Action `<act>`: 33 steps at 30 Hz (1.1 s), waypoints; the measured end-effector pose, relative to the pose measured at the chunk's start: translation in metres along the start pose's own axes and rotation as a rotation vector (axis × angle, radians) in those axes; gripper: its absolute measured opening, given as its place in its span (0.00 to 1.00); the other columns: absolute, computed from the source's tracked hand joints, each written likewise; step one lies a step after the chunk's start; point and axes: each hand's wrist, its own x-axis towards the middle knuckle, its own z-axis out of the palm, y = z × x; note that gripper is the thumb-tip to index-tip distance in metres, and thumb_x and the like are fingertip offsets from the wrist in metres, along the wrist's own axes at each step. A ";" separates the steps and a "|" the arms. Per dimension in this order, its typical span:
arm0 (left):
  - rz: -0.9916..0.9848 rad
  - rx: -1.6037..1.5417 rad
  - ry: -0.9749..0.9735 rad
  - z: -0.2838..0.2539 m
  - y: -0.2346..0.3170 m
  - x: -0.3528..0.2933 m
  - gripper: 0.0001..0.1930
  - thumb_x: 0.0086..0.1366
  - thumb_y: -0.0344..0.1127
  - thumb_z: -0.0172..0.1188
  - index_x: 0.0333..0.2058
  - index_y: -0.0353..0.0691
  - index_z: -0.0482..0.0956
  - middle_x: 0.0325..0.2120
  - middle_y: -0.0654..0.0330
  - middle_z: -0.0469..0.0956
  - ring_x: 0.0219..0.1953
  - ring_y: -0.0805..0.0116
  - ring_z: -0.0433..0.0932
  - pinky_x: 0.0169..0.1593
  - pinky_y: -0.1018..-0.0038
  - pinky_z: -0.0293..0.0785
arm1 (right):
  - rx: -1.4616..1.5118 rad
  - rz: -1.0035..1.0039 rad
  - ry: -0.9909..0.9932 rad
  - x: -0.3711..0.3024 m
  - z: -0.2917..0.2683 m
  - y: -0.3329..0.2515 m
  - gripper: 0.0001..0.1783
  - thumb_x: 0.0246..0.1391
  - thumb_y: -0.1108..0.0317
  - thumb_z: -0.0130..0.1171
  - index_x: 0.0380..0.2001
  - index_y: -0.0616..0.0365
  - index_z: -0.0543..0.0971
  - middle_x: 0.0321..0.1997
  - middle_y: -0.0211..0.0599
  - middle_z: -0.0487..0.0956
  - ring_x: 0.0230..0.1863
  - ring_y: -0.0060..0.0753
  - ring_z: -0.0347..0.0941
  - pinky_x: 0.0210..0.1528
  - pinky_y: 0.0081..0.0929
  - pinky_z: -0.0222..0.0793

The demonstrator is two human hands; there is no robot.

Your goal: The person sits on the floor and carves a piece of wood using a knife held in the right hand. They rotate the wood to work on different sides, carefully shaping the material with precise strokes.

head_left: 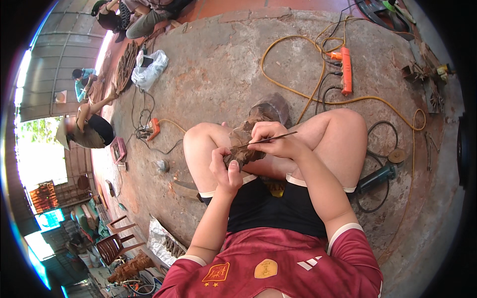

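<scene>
I sit cross-legged on a concrete floor with a brown, rough-carved piece of wood (pixel 242 156) between my knees. My left hand (pixel 226 172) is closed round its near end, the thumb lying against it. My right hand (pixel 272 141) grips a thin, dark, rod-like tool (pixel 284 135) that slants down to the left across the wood. Whether its tip touches the surface I cannot tell. Beyond my hands, a darker brown rounded mass (pixel 270 106) rests on the floor; whether it belongs to the same piece is unclear.
An orange power strip (pixel 346 72) with plugs and a yellow cord (pixel 263 57) lies ahead right. A green power tool (pixel 376 179) sits by my right knee. Ahead left are a plastic bag (pixel 150 70) and a smaller orange socket block (pixel 153 129). Several people sit farther left.
</scene>
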 end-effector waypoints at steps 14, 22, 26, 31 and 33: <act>0.009 -0.009 -0.009 0.001 0.002 -0.001 0.16 0.57 0.39 0.52 0.36 0.29 0.71 0.28 0.50 0.72 0.30 0.57 0.73 0.37 0.67 0.71 | 0.007 -0.005 0.062 0.000 0.001 0.004 0.11 0.46 0.72 0.73 0.21 0.62 0.78 0.27 0.33 0.77 0.32 0.27 0.72 0.36 0.26 0.66; 0.023 -0.006 -0.010 0.001 0.000 -0.003 0.16 0.57 0.39 0.53 0.36 0.29 0.71 0.28 0.48 0.72 0.29 0.56 0.73 0.37 0.67 0.71 | -0.003 0.052 0.027 0.000 -0.002 -0.003 0.12 0.46 0.73 0.73 0.20 0.62 0.77 0.27 0.33 0.77 0.32 0.28 0.72 0.36 0.27 0.66; 0.027 -0.016 -0.005 0.001 0.000 -0.001 0.16 0.57 0.39 0.52 0.36 0.29 0.71 0.28 0.48 0.72 0.29 0.56 0.73 0.36 0.67 0.71 | 0.014 0.074 -0.041 0.000 -0.004 -0.005 0.12 0.46 0.73 0.72 0.20 0.62 0.76 0.27 0.33 0.77 0.31 0.27 0.72 0.35 0.27 0.67; 0.025 -0.016 -0.014 0.001 0.001 -0.001 0.16 0.57 0.39 0.52 0.36 0.29 0.71 0.28 0.48 0.71 0.29 0.55 0.73 0.37 0.67 0.71 | -0.011 0.003 0.079 -0.001 0.001 -0.003 0.12 0.46 0.73 0.73 0.20 0.62 0.76 0.27 0.34 0.77 0.30 0.28 0.73 0.35 0.27 0.67; 0.021 -0.019 -0.012 0.002 0.002 -0.001 0.16 0.57 0.39 0.52 0.36 0.29 0.71 0.28 0.48 0.71 0.29 0.55 0.73 0.37 0.66 0.71 | -0.017 0.001 0.030 -0.001 0.000 -0.003 0.12 0.46 0.73 0.73 0.20 0.62 0.76 0.27 0.34 0.77 0.30 0.28 0.73 0.35 0.27 0.67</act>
